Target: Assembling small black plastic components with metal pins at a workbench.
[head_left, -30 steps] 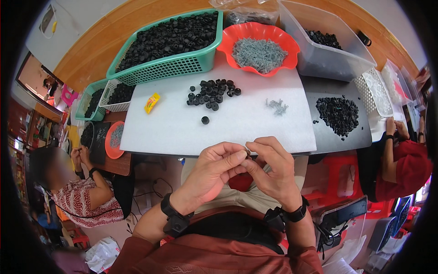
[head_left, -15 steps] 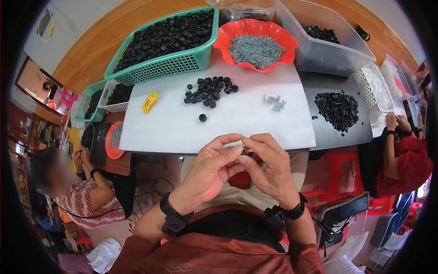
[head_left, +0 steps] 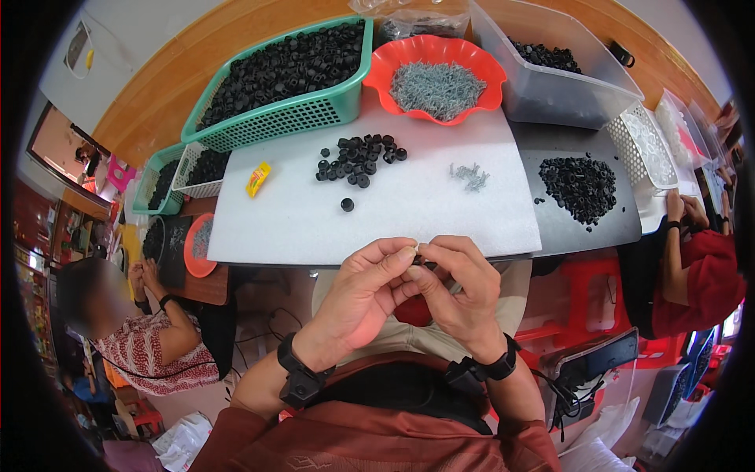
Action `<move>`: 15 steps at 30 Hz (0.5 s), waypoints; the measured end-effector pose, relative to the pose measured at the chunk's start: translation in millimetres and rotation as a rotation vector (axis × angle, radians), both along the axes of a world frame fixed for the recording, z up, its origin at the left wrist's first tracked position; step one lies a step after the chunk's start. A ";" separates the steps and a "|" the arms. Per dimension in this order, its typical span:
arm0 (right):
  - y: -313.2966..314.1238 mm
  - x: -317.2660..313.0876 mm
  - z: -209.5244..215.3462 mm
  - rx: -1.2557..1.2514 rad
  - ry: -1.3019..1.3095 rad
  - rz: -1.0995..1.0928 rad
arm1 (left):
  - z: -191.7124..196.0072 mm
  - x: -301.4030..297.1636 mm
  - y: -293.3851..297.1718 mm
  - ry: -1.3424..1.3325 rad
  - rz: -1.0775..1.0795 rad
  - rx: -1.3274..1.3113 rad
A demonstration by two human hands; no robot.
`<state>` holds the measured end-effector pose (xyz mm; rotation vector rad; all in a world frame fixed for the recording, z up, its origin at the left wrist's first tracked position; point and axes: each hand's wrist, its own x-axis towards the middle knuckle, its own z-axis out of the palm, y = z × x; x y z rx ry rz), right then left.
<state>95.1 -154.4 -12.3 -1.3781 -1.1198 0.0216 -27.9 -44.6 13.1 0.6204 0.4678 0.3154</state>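
Observation:
My left hand [head_left: 368,285] and my right hand [head_left: 462,293] meet just off the near edge of the white-covered table, thumbs and forefingers pinched together. A small dark piece [head_left: 420,260] shows between the fingertips; its shape is mostly hidden. Beyond my hands, on the white foam sheet [head_left: 275,228], a single round black part [head_left: 347,204] lies in front of a loose heap of black parts [head_left: 366,159]. To the right of that heap is a small pile of silvery screws [head_left: 472,178].
Along the back stand a green basket [head_left: 275,130] of black parts, a red scalloped bowl [head_left: 491,96] of screws and a clear bin [head_left: 550,102]. Small black pieces [head_left: 578,189] lie on a dark board at right. A yellow packet [head_left: 257,179] is at left. People sit at both sides.
The view has shifted slightly. Both hands keep their pinch at nearly the same spot, with small finger movements. Nothing on the table has visibly moved.

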 end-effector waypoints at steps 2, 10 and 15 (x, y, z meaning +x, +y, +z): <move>1.0 -0.2 -4.1 0.024 -0.018 -0.012 | 1.1 0.0 -1.6 0.003 0.012 0.010; 3.6 -0.5 -12.6 0.009 -0.531 -0.261 | 1.1 2.5 -7.6 0.019 0.053 0.082; 7.6 -2.4 -13.5 0.020 -0.541 -0.268 | 1.6 1.2 -8.2 0.017 0.072 0.093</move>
